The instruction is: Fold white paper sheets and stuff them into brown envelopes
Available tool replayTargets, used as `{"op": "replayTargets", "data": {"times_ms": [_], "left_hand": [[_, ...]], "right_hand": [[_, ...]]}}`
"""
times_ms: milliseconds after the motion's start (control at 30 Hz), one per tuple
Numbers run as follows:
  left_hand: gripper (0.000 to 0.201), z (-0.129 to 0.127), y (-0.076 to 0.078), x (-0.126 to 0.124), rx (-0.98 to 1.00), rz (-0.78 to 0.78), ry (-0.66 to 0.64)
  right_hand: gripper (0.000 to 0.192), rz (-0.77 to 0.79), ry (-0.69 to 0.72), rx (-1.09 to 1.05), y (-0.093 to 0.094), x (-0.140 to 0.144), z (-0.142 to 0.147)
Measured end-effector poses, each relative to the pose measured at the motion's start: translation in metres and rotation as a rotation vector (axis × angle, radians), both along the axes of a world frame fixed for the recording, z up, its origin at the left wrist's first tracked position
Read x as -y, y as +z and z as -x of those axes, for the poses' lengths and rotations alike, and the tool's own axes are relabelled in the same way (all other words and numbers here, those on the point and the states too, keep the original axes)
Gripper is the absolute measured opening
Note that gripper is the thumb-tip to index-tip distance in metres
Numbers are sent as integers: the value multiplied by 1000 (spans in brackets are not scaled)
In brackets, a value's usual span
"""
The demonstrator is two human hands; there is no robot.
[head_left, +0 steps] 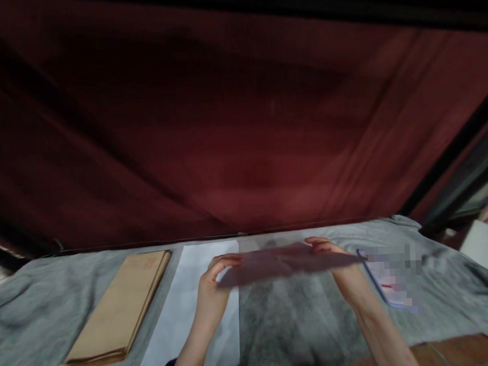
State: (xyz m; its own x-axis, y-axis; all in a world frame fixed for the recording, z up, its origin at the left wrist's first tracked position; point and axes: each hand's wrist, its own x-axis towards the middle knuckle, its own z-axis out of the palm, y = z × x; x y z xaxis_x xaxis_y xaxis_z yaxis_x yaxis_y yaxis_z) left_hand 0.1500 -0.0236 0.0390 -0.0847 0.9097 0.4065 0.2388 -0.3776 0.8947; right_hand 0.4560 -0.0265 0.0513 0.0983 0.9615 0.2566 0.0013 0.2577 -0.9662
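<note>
Between my two hands a thin, dull mauve sheet that looks like paper (280,265) is held up over the grey cloth, tilted so I see it nearly edge-on. My left hand (220,273) is closed on its left end, thumb and fingers pinching the edge. At the other end, my right hand (327,250) grips the sheet, its fingertips curled over the far edge while the sheet hides part of the hand. Under my left forearm lies a white sheet of paper (180,304). Whatever is on the mauve sheet is too blurred to read.
A stack of brown paper envelopes (115,307) lies on the grey cloth (290,326) at the left. To the right is a blue-edged flat item (388,284), partly pixelated. A dark red curtain (242,150) hangs behind, and a white box-like object (485,250) stands at far right.
</note>
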Motion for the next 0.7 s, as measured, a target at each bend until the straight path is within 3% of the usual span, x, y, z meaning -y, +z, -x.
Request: {"op": "replayTargets", "data": {"times_ms": [100, 200, 333, 433, 533, 700], "left_hand": [[7, 2, -18, -2, -83, -94, -6], [21, -1, -45, -3, -204, -73, -35], [61, -6, -71, 5, -480, 15, -223], [79, -7, -82, 15, -686, 19, -396], [74, -6, -90, 22, -831, 42, -521], [61, -10, -94, 23, -933, 68, -524]], "right_hand": [[21, -19, 10, 143, -11, 0, -4], [15, 31, -40, 177, -41, -4, -6], [10, 46, 8, 314, -80, -4, -13], [11, 100, 80, 450, -92, 0, -23], [20, 145, 88, 531, -95, 6, -35], [37, 163, 140, 615, -100, 25, -48]]}}
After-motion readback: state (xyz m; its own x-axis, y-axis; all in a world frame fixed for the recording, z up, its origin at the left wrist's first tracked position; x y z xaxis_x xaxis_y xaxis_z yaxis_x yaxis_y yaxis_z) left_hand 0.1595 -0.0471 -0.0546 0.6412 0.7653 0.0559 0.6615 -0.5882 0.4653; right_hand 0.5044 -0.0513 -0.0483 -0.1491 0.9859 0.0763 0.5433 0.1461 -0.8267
